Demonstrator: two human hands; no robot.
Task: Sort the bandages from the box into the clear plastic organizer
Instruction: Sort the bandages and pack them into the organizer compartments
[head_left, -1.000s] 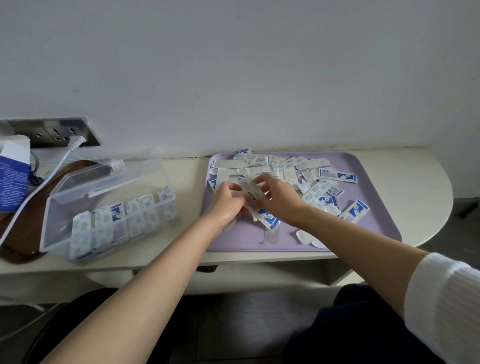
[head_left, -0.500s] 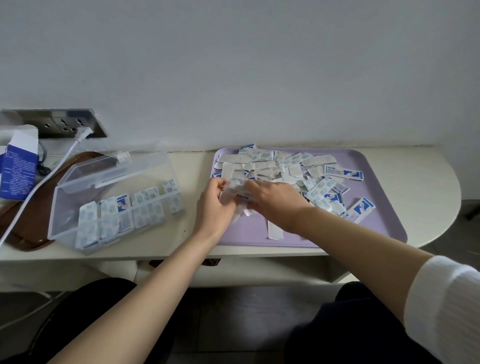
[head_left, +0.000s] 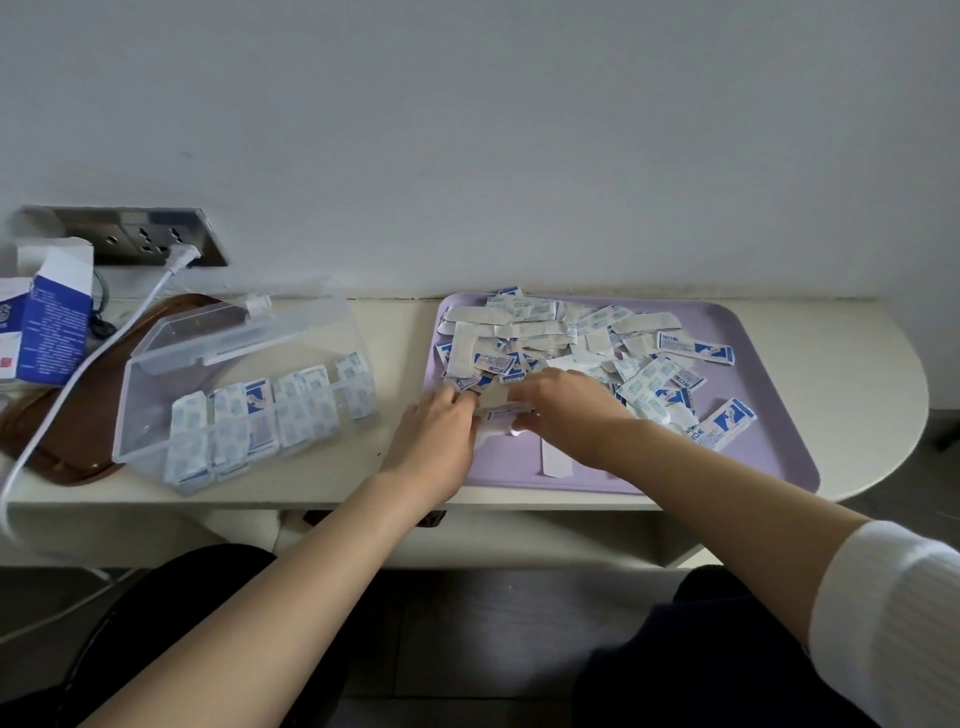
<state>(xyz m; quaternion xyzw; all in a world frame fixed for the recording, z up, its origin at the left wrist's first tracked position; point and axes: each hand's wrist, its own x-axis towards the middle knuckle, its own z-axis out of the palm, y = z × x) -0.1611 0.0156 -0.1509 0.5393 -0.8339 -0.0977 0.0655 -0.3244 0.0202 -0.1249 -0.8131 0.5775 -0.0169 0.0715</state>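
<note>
Left grip (head_left: 436, 431), right grip (head_left: 566, 408) around bandages (head_left: 500, 414)

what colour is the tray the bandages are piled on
Light purple tray, plain with no pattern, seen in the head view.

A single view was supplied, taken by a wide-angle camera worn on the person's head. It was directed forward and down, so that the table (head_left: 857, 364) was seen from above its near edge and the wall (head_left: 467, 130) was given the upper half. The scene was viewed closely: both forearms were admitted from the bottom edge, and the left hand (head_left: 436, 436) and right hand (head_left: 566, 405), closed together on bandages (head_left: 498, 415), were framed near the centre. The purple tray (head_left: 769, 441) was set right of centre and the clear plastic organizer (head_left: 156, 395) left.
</note>
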